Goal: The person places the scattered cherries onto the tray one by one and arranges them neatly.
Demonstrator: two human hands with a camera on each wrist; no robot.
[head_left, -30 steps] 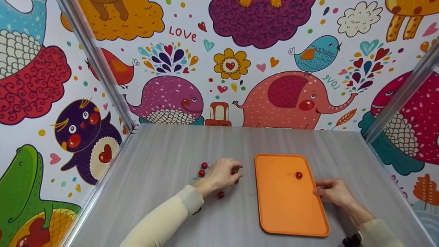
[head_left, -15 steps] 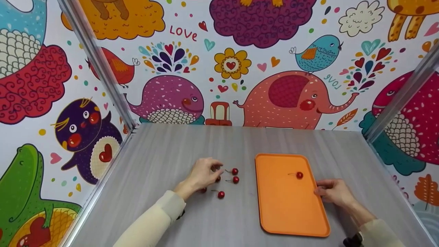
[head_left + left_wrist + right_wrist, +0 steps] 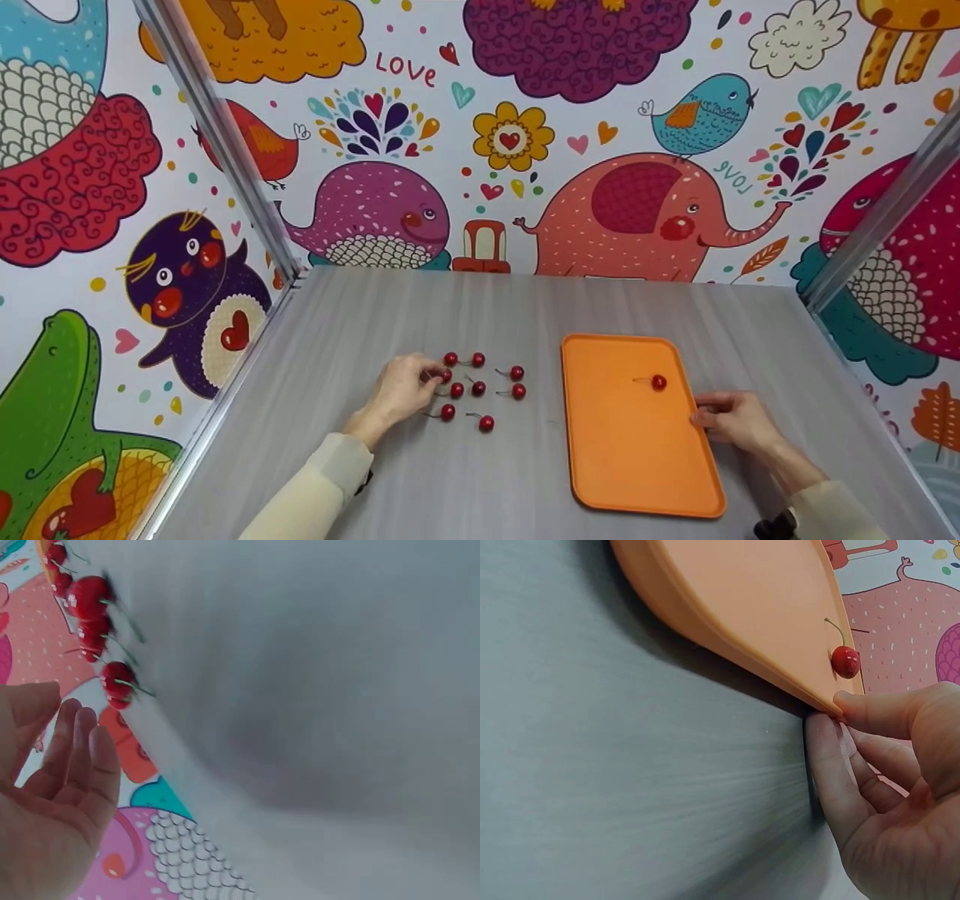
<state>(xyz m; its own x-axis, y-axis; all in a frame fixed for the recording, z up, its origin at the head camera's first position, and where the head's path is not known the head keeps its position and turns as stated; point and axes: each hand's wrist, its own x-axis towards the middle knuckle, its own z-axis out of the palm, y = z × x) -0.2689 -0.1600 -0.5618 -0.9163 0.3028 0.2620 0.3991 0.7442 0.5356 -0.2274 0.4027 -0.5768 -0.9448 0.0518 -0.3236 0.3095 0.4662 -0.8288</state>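
Several red cherries with thin stems lie on the grey table, among them a front cherry (image 3: 487, 424) and a far-right cherry (image 3: 517, 372). My left hand (image 3: 405, 384) is at the left side of the group, its fingertips overlapping one cherry (image 3: 445, 376) in the head view. In the left wrist view, the thumb and loosely bent fingers of my left hand (image 3: 64, 772) stand apart with nothing between them. My right hand (image 3: 739, 420) pinches the right rim of an orange tray (image 3: 637, 457), thumb (image 3: 874, 711) on top. A single cherry (image 3: 658, 382) lies in the tray's upper right part.
The tray lies flat to the right of the cherries, a strip of table (image 3: 541, 442) between them. Printed cartoon walls (image 3: 495, 90) close off the back and sides. Metal posts (image 3: 232, 150) stand at the back corners.
My left hand has moved left from the far-right cherries to the left of the group, uncovering cherries behind it. My right hand stays at the tray's rim.
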